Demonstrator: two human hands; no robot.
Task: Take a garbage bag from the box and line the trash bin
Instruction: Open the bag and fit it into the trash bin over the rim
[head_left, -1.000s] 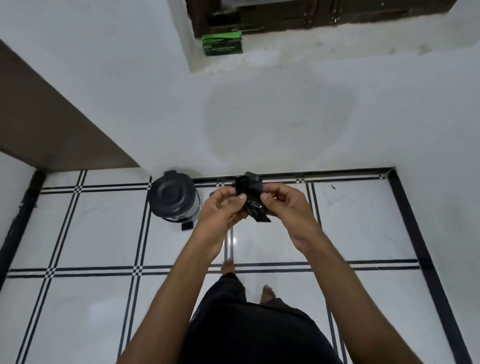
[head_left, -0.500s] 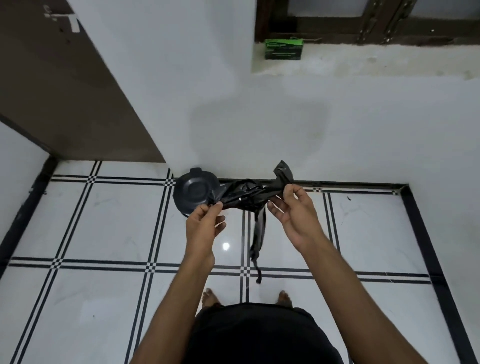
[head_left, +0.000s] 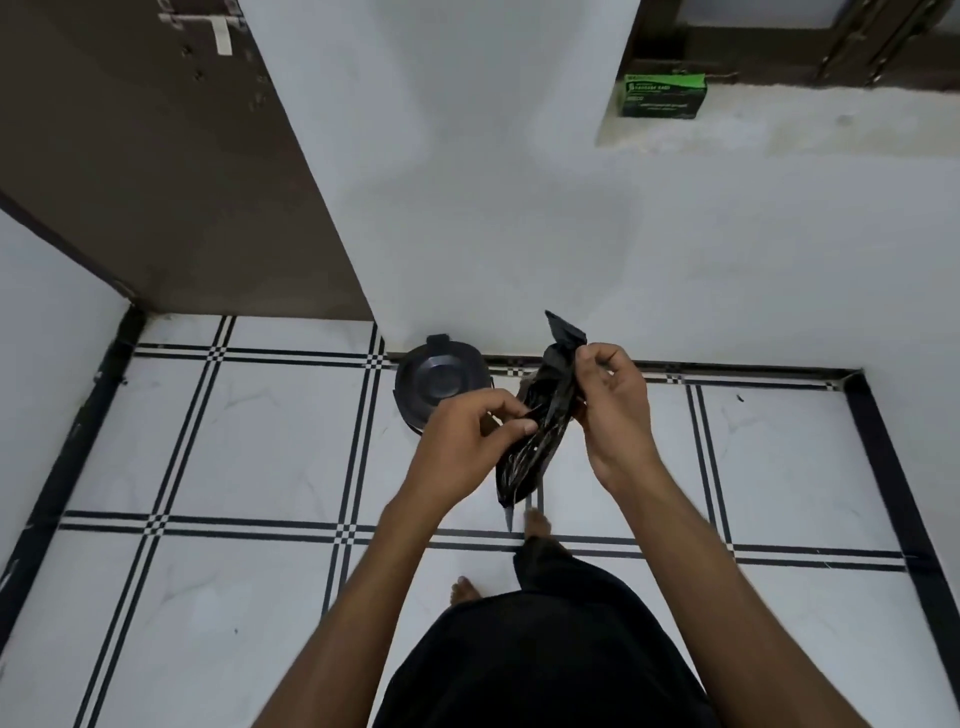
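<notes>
A black garbage bag (head_left: 540, 426), still bunched and partly folded, hangs between my hands above the floor. My right hand (head_left: 613, 410) grips its upper part, with a corner sticking up above the fingers. My left hand (head_left: 462, 447) pinches its left side lower down. The small black trash bin (head_left: 439, 382) stands on the floor against the wall, its lid closed, just behind my left hand. The green garbage bag box (head_left: 662, 96) sits on a ledge at the upper right.
A white tiled floor (head_left: 249, 431) with black grid lines lies below. A brown door (head_left: 156, 156) stands at the upper left. White walls close in ahead and at the right. My bare feet (head_left: 535, 525) are below the bag.
The bag was stretched sideways between my hands; now it hangs more upright and bunched. My hands have come closer together. The view has shifted, so the bin appears nearer the centre.
</notes>
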